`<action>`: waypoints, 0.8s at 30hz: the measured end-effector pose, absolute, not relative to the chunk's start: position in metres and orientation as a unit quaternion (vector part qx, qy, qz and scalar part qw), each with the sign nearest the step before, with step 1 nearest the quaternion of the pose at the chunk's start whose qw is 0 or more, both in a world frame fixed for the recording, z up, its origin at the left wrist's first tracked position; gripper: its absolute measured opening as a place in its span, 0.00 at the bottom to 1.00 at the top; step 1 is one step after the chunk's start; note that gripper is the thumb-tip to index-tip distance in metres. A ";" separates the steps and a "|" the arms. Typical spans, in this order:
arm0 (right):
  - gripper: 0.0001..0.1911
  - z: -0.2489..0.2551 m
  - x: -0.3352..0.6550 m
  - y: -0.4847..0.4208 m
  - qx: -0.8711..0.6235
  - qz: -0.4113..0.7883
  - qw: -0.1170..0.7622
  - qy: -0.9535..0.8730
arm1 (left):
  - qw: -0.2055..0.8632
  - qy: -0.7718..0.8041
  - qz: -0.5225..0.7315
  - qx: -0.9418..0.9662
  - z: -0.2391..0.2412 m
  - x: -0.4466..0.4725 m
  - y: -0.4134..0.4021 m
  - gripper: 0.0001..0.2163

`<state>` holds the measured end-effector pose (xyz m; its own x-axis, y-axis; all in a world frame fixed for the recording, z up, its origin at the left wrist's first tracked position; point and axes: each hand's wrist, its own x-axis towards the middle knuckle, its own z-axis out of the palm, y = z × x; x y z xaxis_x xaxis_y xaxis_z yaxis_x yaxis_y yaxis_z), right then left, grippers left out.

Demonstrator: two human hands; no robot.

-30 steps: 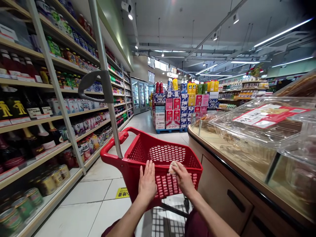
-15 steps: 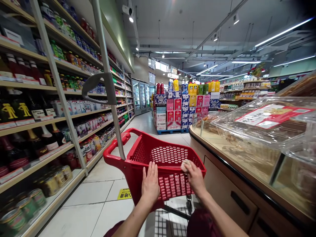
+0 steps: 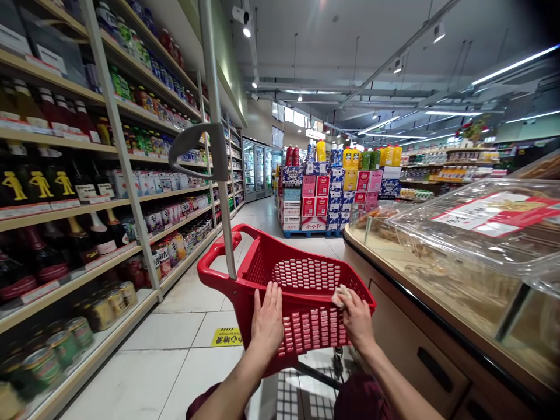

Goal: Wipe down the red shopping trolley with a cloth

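Observation:
A red plastic shopping basket on wheels (image 3: 301, 274) stands in the aisle in front of me, its grey pull handle (image 3: 199, 149) raised on a long pole. My left hand (image 3: 266, 318) lies flat against the basket's near wall, fingers stretched upward. On the near rim toward the right corner, my right hand (image 3: 356, 318) presses a small pale cloth (image 3: 341, 296), fingers closed on it. The part of the basket's inside that I can see holds nothing.
Shelves of bottles, jars and cans (image 3: 87, 204) line the left side. A curved counter with clear lidded bins (image 3: 459, 245) runs along the right. A stacked pallet of boxes and drink bottles (image 3: 336, 186) stands ahead. A yellow floor sticker (image 3: 227, 336) lies beside the basket.
My right hand has slid the cloth rightward along the basket's near rim toward the corner. The view has shifted, so the basket sits further right. My left hand stays flat on the wall.

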<state>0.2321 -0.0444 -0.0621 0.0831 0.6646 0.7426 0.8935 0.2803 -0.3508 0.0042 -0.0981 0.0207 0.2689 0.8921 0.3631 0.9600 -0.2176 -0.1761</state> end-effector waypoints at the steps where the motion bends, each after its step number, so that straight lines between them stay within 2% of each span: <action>1: 0.18 -0.061 0.227 -0.044 -0.583 -0.124 0.456 -0.661 | 0.188 -0.594 -0.092 -0.777 0.020 0.004 -0.098 0.28; 7: 0.18 -0.033 0.137 -0.048 -0.448 -0.101 0.466 -0.756 | 0.208 -0.549 -0.148 -0.796 0.017 -0.004 -0.101 0.26; 10: 0.16 -0.039 0.148 -0.047 -0.471 -0.110 0.477 -0.733 | 0.251 -0.549 -0.250 -0.757 0.029 -0.037 -0.106 0.24; 13: 0.17 -0.050 0.164 -0.044 -0.504 -0.127 0.489 -0.700 | 0.289 -0.631 -0.349 -0.630 0.046 -0.080 -0.107 0.23; 15: 0.16 -0.044 0.143 -0.044 -0.490 -0.121 0.500 -0.704 | 0.283 -0.662 -0.349 -0.601 0.054 -0.099 -0.105 0.25; 21: 0.18 0.016 0.007 -0.053 -0.361 -0.065 0.540 -0.758 | 0.250 -0.644 -0.274 -0.669 0.052 -0.112 -0.103 0.28; 24: 0.16 0.019 0.001 -0.053 -0.312 -0.069 0.549 -0.772 | 0.244 -0.632 -0.267 -0.685 0.050 -0.117 -0.104 0.28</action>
